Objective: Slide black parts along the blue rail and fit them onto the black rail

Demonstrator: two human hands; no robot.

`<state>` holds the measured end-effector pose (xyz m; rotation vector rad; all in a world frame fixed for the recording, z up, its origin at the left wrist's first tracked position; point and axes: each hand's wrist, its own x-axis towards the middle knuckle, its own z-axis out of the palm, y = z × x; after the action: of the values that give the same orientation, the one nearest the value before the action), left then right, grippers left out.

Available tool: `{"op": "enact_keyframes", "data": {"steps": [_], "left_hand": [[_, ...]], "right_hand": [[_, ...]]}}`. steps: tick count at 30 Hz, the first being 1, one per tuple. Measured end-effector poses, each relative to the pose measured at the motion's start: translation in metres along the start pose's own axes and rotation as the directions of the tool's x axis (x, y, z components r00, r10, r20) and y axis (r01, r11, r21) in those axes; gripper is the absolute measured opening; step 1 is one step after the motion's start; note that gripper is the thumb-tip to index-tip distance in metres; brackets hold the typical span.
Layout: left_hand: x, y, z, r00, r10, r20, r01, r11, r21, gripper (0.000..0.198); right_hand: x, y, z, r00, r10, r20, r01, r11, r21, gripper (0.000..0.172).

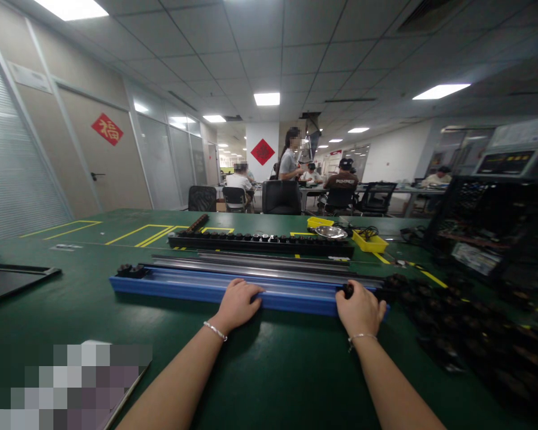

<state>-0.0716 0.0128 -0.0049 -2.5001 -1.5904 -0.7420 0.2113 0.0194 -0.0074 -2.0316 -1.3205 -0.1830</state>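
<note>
A long blue rail (pixel 174 285) lies across the green table in front of me. My left hand (pixel 238 303) rests on its near edge around the middle, fingers curled over the top. My right hand (pixel 361 310) sits at the rail's right part, fingers closed round a small black part (pixel 348 291) on the rail. Grey metal rails (pixel 260 266) lie just behind the blue one. Further back is a long black strip (pixel 260 243) with a row of black knobs.
A heap of black parts (pixel 466 334) covers the table at the right, beside a black crate (pixel 493 233). Yellow trays (pixel 370 242) and a metal bowl (pixel 330 232) stand behind. A dark flat panel (pixel 13 278) lies at left. Several people sit far back.
</note>
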Motion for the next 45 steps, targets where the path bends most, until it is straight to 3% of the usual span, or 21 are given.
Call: {"op": "enact_keyframes", "data": {"steps": [45], "left_hand": [[0.000,-0.002,0.001,1.000,0.000,0.006,0.001,1.000,-0.020,0.023]], "right_hand": [[0.008,0.012,-0.002,0.996,0.079,-0.034,-0.078,0.997,0.015,0.041]]}}
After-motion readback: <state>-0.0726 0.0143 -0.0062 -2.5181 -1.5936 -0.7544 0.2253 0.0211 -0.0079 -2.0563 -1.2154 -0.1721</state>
